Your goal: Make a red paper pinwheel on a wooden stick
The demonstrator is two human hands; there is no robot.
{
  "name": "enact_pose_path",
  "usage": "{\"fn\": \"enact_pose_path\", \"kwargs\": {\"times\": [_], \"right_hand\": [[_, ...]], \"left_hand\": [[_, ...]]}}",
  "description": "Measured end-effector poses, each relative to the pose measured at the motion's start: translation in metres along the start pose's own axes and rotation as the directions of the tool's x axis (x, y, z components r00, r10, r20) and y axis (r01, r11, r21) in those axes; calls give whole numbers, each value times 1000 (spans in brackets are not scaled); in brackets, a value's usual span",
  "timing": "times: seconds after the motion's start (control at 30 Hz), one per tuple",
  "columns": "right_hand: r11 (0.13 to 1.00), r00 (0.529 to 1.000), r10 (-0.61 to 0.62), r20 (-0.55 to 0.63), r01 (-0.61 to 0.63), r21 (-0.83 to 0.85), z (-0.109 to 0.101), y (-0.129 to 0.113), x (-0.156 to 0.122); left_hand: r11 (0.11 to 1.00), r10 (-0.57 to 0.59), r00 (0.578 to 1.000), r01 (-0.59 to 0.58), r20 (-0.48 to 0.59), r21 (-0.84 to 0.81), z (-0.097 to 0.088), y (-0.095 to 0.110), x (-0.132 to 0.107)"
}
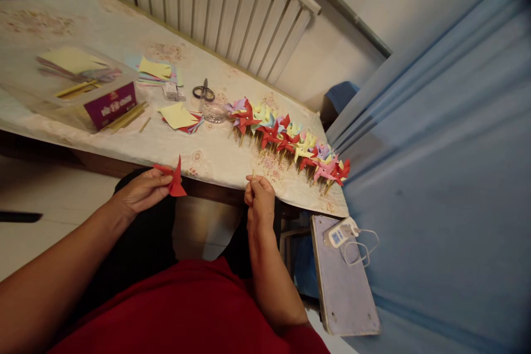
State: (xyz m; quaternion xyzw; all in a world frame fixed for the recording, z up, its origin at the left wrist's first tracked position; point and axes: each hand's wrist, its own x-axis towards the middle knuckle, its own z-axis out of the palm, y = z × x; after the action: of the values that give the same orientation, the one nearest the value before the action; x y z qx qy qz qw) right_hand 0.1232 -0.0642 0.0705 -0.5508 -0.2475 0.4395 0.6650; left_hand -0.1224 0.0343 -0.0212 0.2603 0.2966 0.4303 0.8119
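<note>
My left hand [143, 191] is closed on a folded red paper pinwheel head [174, 180], held just in front of the table's near edge. My right hand [259, 196] is closed in a pinch on a thin wooden stick [253, 175] that points up. The two hands are apart, about a hand's width from each other. A long row of finished paper pinwheels [290, 141] in red, yellow, pink and purple lies on the table beyond my right hand.
The table [136, 144] has a pale patterned cloth. On it lie scissors [203, 92], a small glass dish [214, 114], stacks of coloured paper [179, 116], a clear bag with a purple box [111, 104] and sticks. A radiator [215, 5] stands behind; a stool with a charger [341, 232] is at right.
</note>
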Motion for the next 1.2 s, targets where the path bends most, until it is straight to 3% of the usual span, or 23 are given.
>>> {"fn": "enact_pose_path", "kwargs": {"times": [0.47,0.83,1.2], "right_hand": [[1000,1000,-12,2,12,14,-1,0,0],[1000,999,15,30,-15,11,-1,-1,-2],[999,999,11,53,-12,34,0,-3,-4]], "left_hand": [[1000,-9,1000,9,-26,5,1,0,-1],[999,15,999,-16,30,46,-3,-1,1],[999,13,1000,-13,-4,32,-1,0,0]]}}
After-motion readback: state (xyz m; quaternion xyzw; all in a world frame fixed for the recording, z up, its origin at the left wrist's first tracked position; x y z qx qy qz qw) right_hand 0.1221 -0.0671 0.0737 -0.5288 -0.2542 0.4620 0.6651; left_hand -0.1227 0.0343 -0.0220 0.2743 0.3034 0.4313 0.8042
